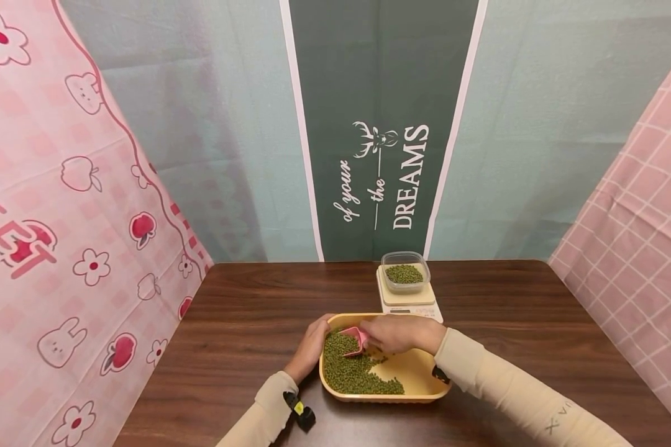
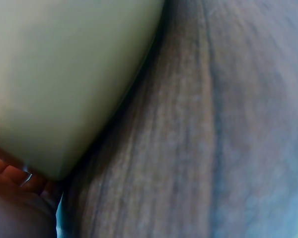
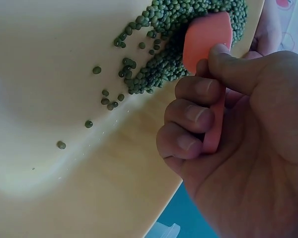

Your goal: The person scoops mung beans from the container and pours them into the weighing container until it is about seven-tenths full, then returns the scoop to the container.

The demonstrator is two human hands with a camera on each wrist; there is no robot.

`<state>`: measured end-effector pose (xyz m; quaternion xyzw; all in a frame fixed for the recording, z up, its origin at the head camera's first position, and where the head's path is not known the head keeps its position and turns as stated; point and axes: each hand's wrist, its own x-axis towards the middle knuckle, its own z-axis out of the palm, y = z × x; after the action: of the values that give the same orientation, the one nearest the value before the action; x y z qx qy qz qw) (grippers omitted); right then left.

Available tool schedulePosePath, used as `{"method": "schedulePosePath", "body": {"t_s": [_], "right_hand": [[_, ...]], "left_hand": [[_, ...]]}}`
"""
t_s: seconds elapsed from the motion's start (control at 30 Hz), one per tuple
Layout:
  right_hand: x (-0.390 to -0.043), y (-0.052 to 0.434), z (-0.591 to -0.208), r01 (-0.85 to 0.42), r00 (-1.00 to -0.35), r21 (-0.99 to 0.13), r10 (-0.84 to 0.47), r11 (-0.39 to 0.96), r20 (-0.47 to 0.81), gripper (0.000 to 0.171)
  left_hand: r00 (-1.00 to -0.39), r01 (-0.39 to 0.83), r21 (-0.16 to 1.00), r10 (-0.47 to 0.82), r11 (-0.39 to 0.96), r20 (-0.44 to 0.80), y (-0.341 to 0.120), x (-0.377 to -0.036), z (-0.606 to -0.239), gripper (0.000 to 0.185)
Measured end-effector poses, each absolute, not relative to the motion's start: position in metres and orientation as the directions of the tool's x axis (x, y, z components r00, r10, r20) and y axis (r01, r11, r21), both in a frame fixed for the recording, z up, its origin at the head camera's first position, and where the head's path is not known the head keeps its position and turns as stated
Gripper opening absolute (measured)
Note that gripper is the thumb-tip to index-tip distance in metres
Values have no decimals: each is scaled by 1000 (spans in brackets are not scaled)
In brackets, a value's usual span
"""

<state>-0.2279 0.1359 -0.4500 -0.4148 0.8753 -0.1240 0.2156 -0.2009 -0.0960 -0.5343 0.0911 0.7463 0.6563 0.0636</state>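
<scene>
A yellow tray holds a heap of green mung beans, piled mostly in its left part. My right hand reaches over the tray's far side and grips the handle of a small pink scoop. In the right wrist view the thumb presses near the base of the scoop, and the other fingers curl round its handle. The scoop's head lies in the beans. My left hand holds the tray's left side near the far corner; the left wrist view shows its curled fingers against the tray wall.
Just behind the tray stands a white kitchen scale. On it sits a clear plastic container with some mung beans inside. The brown wooden table ends at a curtain at the back, and patterned pink cloths hang on both sides.
</scene>
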Motion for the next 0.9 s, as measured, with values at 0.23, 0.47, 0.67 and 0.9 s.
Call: {"method": "schedulePosePath", "body": {"t_s": [0.23,0.47,0.67,0.9], "right_hand": [[-228,137,-449,-619,-574,-450,-762,644,-300,7],[-230,143,-448,-609,-564,-476,-768,635,-303,26],[-231,149,-446,-553,-574,-522,-751,649,-326,34],[-235,153,-445,-530,-586,-538,-742,655,-325,9]], "left_hand": [[-971,69,989,234,131,37,-97,-200,-536,49],[-962,129,980,259,153,86,-100,-202,-539,51],[-959,118,985,271,125,80,-100,-203,-542,52],[-948,193,971,283,138,148,-102,-203,-543,50]]}}
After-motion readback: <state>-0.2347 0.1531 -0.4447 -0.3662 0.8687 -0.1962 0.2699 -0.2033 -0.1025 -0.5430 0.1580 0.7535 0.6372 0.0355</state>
